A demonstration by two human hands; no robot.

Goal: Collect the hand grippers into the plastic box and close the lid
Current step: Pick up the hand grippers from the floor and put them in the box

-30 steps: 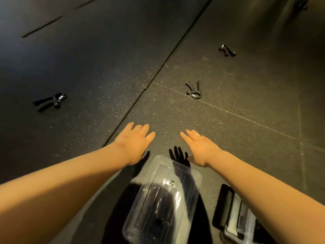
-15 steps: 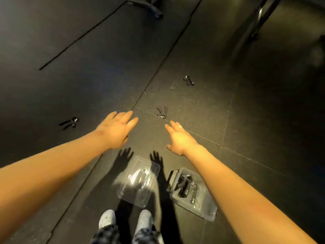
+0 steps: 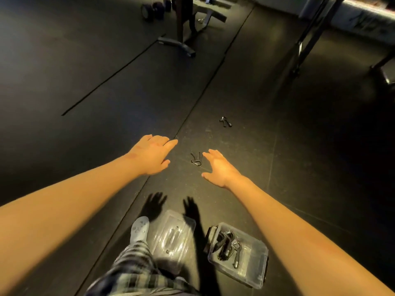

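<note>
1. The person stands on a dark rubber floor point(image 3: 102, 86), with both bare arms stretched forward and down.
2. The left hand point(image 3: 152, 155) hangs above the floor seam. Its fingers point(image 3: 168, 144) are straight, close together and released, and they hold nothing.
3. The right hand point(image 3: 220, 167) is held out the same way, palm down. Its fingers point(image 3: 210, 153) are loosely spread with the thumb out to the side, and they too hold nothing.
4. The near hand gripper point(image 3: 196, 160) lies flat on the floor. From here it shows between the two hands, just beside the right fingertips, and neither hand is on it.
5. The far hand gripper point(image 3: 225, 122) lies farther out on the floor, right of the seam and well apart from both hands.
6. The clear plastic box point(image 3: 253, 267) sits open on the floor near the person's feet, under the right forearm. The stored hand grippers point(image 3: 224, 245), black with metal springs, lie heaped at the box's left end.
7. The lid point(image 3: 173, 240) lies flat on the floor just left of the box, with a strip of shadow between them.
8. A white shoe point(image 3: 140, 228) is planted right beside the lid's left edge, with a plaid trouser leg point(image 3: 136, 268) above it.
9. At the far end of the room stand a bench frame point(image 3: 181, 43), some dumbbells point(image 3: 152, 10) and a dark rack upright point(image 3: 307, 39).
</note>
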